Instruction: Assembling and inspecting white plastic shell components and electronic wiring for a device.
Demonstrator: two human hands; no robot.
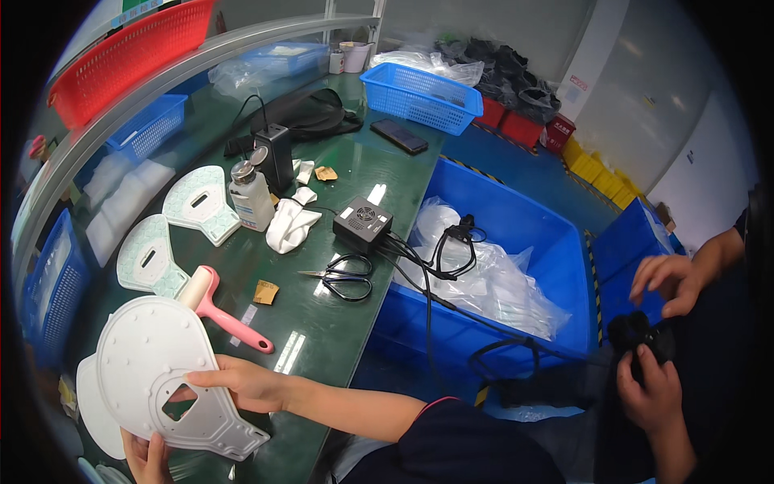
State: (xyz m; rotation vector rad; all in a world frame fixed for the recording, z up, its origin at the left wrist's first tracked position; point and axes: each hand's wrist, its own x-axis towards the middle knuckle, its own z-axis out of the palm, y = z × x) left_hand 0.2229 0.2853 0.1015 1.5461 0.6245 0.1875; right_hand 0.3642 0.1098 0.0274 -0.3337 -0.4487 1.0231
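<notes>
A white rounded plastic panel (145, 347) with small raised bumps, a ring and a squarish cut-out is held tilted above the bench at the lower left. My right hand (251, 384) grips its right side, thumb on the front near the cut-out; fingers show through the hole. My left hand (147, 460) holds its lower left edge, partly cut off by the picture's edge. Another white rounded piece (95, 411) shows partly behind the panel. Just beyond lies a lint roller (230, 319) with a pink handle. Two pale panels with green-patterned faces (200, 202) rest farther back.
On the green bench (322, 331) are black scissors (347, 277), a black fan box (363, 224) with cables, a pump bottle (251, 198), white cloth (290, 226) and a phone (399, 136). A blue bin (556, 234) holds plastic bags. At right, another person's hands (653, 395) handle something black.
</notes>
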